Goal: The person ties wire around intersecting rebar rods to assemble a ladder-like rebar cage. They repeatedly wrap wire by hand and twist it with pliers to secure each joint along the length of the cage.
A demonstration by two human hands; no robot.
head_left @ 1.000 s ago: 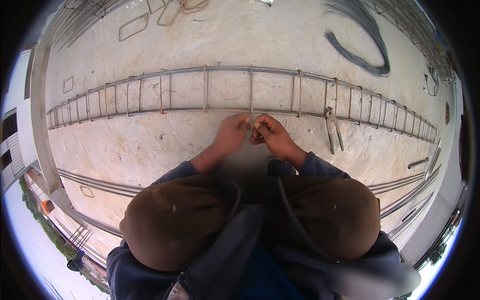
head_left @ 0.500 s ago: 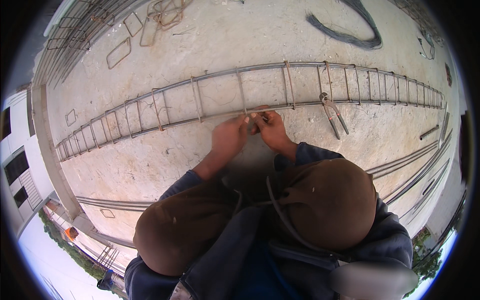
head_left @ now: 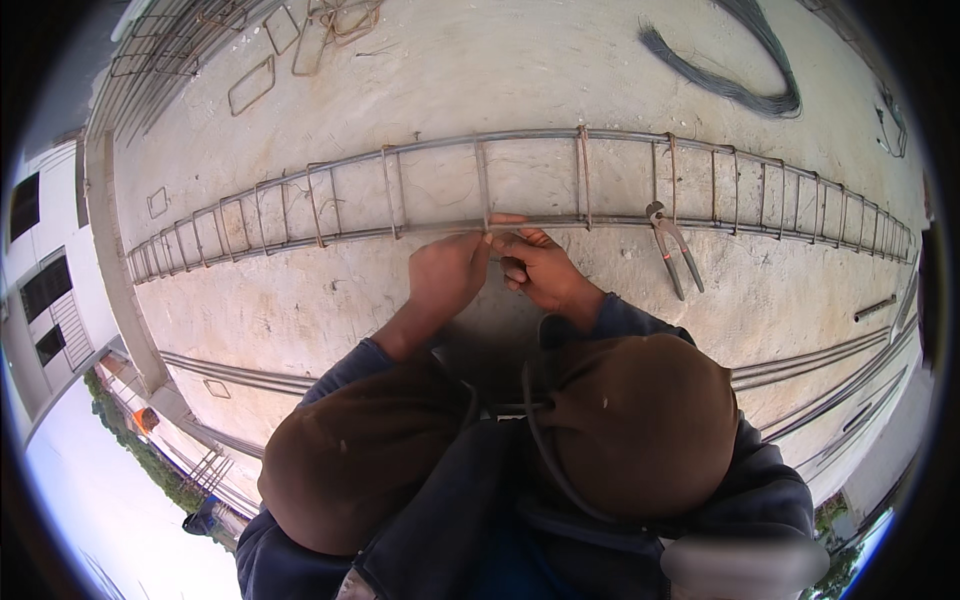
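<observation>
A long, ladder-like rebar cage [head_left: 583,178] lies across the concrete in front of me, its rods crossed by rectangular stirrups. At its near rod, beside one stirrup [head_left: 482,180], both my hands meet fingertip to fingertip. My left hand [head_left: 445,272] is closed in a pinch, back of the hand up. My right hand [head_left: 548,268] is closed too, thumb toward the left fingertips and one finger reaching over the rod. Whatever the fingertips hold is too small to make out. To the right, pincers [head_left: 657,216] rest with their head against the near rod, handles toward me.
A bent bundle of thin wire [head_left: 725,92] lies far right. Loose stirrups [head_left: 252,86] and stacked rebar [head_left: 165,65] are far left. Straight bars [head_left: 815,358] run along the near floor on both sides of my knees [head_left: 640,425]. A low ledge [head_left: 130,265] borders the left.
The view has shifted slightly, so the cage and pincers sit a little lower. Both hands stay at the same joint; my left hand has turned slightly, fingertips still close to the right ones.
</observation>
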